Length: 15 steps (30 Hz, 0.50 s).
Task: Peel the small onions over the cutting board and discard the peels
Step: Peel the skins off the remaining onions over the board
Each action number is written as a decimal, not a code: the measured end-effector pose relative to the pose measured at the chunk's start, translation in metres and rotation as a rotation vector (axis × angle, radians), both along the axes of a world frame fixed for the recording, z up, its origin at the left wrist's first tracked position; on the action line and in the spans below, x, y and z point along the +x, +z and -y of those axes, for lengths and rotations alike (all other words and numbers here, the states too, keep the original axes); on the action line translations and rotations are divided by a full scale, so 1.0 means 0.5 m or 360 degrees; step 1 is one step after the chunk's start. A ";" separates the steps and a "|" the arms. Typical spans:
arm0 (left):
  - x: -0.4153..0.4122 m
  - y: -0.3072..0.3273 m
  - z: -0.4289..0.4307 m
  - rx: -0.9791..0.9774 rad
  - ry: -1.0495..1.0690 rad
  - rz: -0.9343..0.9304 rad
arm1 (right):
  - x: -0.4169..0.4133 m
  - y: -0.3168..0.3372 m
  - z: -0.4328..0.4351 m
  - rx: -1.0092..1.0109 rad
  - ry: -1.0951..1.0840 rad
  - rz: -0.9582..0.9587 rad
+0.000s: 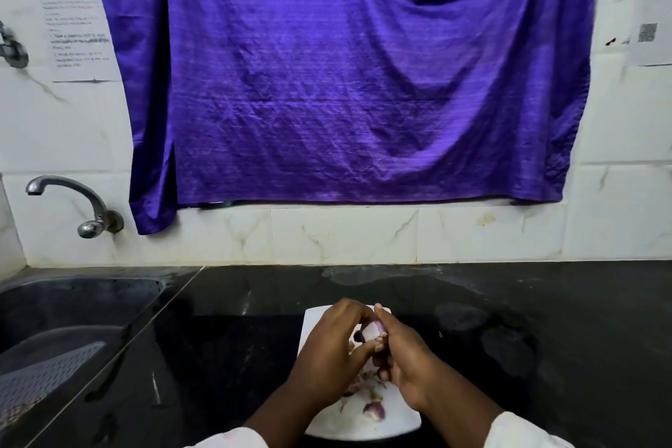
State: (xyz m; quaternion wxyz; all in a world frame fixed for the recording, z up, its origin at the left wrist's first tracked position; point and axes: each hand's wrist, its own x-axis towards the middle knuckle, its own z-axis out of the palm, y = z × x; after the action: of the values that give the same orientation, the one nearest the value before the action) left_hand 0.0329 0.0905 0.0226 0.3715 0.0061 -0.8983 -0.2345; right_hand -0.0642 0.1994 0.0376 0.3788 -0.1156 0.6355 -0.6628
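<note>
A white cutting board (pixel 316 324) lies on the black counter near its front edge. Over the board, my left hand (pixel 336 349) and my right hand (pixel 403 356) meet around one small purple onion (pixel 371 331), pale where the skin is off. Fingertips of both hands pinch it from either side. Below the hands, loose purple peels (pixel 374 410) and onion bits lie on the near half of the board. My hands hide the board's middle.
The black counter (pixel 545 338) stretches to the right and back to a white tiled wall. A steel sink (pixel 72 309) with a grey mesh mat sits at the left, a tap (pixel 69 200) above it. A purple cloth (pixel 345 76) hangs on the wall.
</note>
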 end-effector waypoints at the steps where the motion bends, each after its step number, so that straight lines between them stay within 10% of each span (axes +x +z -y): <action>1: 0.001 0.003 0.000 -0.0030 -0.0006 0.0023 | 0.001 -0.001 -0.001 0.0022 0.0010 -0.0010; 15: -0.011 0.019 0.004 -0.0724 0.0055 0.0304 | -0.007 -0.013 0.009 0.0185 -0.0054 -0.0129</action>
State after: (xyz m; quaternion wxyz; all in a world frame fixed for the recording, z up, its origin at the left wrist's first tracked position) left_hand 0.0276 0.0887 0.0319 0.2808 -0.0402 -0.9588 -0.0181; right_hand -0.0676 0.1950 0.0313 0.3476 -0.1094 0.6896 -0.6258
